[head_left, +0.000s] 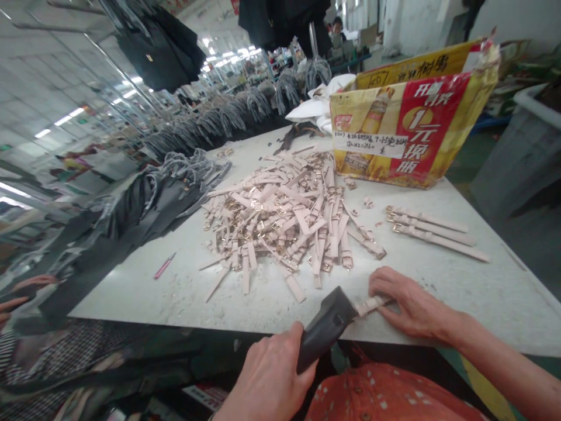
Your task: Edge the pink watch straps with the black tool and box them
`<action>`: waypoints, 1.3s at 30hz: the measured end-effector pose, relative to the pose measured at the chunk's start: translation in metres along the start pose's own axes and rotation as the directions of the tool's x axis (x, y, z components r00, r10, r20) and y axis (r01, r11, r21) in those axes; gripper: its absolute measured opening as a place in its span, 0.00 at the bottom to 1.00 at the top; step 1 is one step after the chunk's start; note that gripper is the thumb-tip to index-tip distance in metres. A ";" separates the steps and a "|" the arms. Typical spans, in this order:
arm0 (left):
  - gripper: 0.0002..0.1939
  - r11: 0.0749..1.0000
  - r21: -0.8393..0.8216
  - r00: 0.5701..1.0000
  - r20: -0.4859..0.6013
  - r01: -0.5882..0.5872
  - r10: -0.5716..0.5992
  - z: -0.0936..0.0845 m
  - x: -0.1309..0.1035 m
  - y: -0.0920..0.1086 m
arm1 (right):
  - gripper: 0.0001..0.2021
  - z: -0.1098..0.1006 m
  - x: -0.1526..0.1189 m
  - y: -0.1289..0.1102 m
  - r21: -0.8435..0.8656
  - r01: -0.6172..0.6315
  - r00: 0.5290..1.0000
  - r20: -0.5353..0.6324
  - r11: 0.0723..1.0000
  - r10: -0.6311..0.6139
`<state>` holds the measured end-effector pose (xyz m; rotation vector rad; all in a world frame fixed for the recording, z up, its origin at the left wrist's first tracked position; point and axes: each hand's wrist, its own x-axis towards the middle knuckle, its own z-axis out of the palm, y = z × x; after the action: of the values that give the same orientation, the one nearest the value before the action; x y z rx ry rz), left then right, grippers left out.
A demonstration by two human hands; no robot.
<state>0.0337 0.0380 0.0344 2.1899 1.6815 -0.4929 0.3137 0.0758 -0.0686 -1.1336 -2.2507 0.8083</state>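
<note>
1. Pale strap sits at the near edge of the white table, its far end in the right hand and its other end at the tip of a black tool.
2. Behind, to the right, stands a yellow and red carton, top open, with a handwritten white label on its front. Beyond the table's right side is a grey bin. My angle hides the bottoms of both, so I cannot tell what they hold.
3. Counts: one strap in hand; three buckled straps lying side by side, right of centre; one heap of many more straps mid-table, gold buckles showing; one pink-handled cutter left of the heap.
4. The left hand reaches up from the bottom edge, fingers wrapped around the tool's handle, which slants up and rightward.
5. The right forearm comes in from the right, palm lowered, thumb and fingers pinching the strap.
</note>
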 end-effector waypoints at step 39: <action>0.13 0.984 0.154 0.988 0.135 -0.092 0.071 -0.026 0.018 0.047 | 0.13 -0.006 0.002 0.007 0.169 0.032 0.999 -0.030 0.985 -0.027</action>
<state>0.0856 0.0539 0.0519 2.2734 1.5254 -0.7536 0.3203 0.0821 -0.0693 -1.0237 -2.1265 0.9464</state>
